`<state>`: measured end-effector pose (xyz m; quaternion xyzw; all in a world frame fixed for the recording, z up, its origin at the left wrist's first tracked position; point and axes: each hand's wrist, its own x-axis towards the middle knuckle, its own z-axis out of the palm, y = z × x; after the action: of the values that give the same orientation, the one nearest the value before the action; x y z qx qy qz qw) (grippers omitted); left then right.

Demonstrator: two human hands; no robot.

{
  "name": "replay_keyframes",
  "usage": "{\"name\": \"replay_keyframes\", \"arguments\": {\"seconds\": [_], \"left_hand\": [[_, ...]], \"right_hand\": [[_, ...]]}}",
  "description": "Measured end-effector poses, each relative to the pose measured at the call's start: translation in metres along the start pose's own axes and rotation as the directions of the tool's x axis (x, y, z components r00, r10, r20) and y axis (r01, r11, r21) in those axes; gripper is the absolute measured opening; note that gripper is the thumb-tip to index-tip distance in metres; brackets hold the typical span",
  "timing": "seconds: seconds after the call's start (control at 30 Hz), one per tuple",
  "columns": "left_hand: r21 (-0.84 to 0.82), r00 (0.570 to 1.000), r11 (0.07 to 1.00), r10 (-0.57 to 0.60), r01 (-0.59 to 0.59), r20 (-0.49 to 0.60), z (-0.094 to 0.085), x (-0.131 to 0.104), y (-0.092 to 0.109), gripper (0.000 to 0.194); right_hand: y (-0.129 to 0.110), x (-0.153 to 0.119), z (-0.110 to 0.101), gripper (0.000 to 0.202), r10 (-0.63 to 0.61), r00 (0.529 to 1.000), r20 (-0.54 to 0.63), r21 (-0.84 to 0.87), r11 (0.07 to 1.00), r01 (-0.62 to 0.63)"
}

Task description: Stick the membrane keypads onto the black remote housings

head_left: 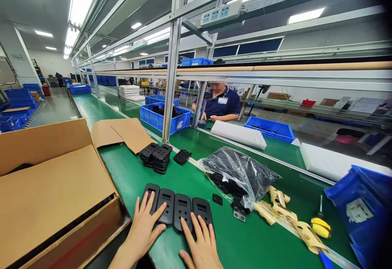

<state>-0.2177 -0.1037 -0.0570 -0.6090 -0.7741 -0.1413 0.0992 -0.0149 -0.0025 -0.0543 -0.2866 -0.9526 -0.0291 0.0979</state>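
Several black plastic housings lie side by side in a row on the green table. Over the left end of the row, my left hand rests with fingers spread on the housings. My right hand lies on the right end, its fingers stretched over the two rightmost pieces. Neither hand grips anything. Behind the row stand stacks of similar black housings, with a single black tray-like part beside them. A small black plate lies to the right of the row.
An open cardboard box stands at left. On the right are a clear plastic bag of black parts, cream-coloured pieces, a yellow-handled screwdriver and a blue bin. A co-worker sits across the line.
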Motion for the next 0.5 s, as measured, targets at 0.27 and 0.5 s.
{"name": "replay_keyframes", "arguments": {"seconds": [0.27, 0.5], "left_hand": [[-0.299, 0.993, 0.953, 0.076, -0.046, 0.089, -0.010, 0.012, -0.023, 0.058], [-0.400, 0.974, 0.911, 0.169, -0.097, 0.149, -0.016, 0.031, -0.016, 0.061]], "right_hand": [[0.007, 0.019, -0.029, 0.059, -0.110, 0.984, 0.142, 0.175, 0.981, 0.085], [0.001, 0.008, 0.011, 0.063, 0.010, 1.000, -0.017, 0.053, 0.999, -0.009]]}}
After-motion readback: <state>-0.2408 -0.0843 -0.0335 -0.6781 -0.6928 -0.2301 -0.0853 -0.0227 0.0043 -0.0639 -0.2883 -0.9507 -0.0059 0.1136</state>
